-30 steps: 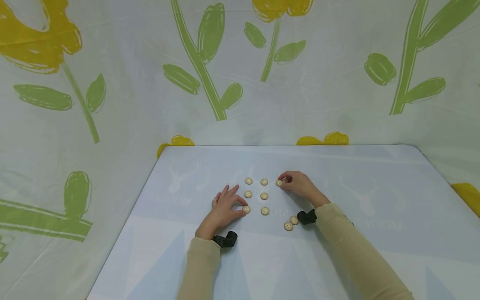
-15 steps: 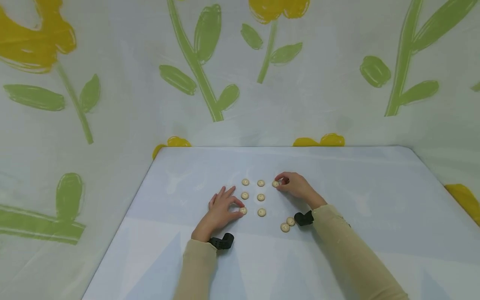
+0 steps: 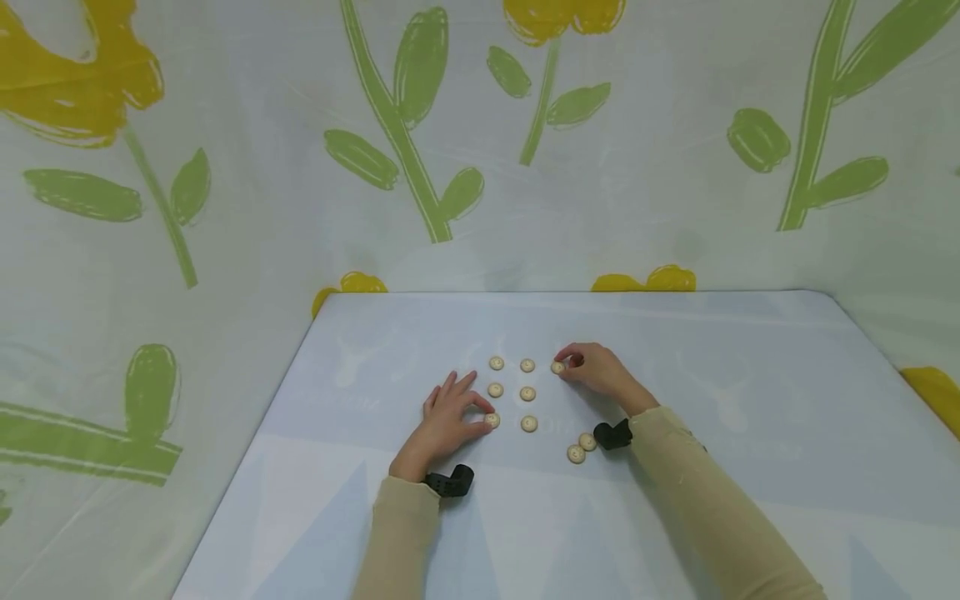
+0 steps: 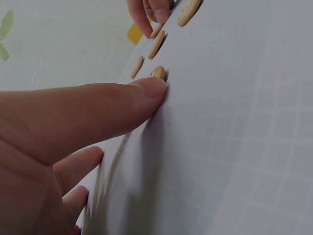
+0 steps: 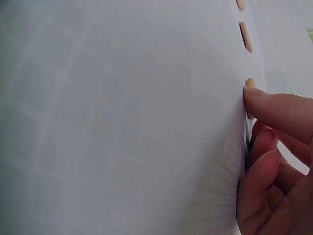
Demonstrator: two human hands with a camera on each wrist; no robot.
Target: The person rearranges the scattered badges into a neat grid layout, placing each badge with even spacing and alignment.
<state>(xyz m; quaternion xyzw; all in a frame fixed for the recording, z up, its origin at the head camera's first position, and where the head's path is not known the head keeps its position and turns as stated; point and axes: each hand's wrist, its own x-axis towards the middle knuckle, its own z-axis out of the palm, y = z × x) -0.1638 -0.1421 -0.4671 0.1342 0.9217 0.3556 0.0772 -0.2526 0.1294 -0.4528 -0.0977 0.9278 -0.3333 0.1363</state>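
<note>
Small round wooden discs with dark markings lie on the pale table in a grid. My left hand pinches the near-left disc between thumb and forefinger, its other fingers spread over the cloth. In the left wrist view the thumb covers much of that disc. At the far right of the grid my right hand pinches another disc by its edge, with the remaining fingers curled under the palm. The right wrist view shows the thumb against this disc.
Between the hands stands a middle column with a near disc, a centre disc and a far disc. Two loose discs touch beside the right wrist's black camera. A flower-printed curtain hangs behind the table.
The head view shifts slightly left and back again. Both hands keep their places on the same discs, and the other discs have not moved.
</note>
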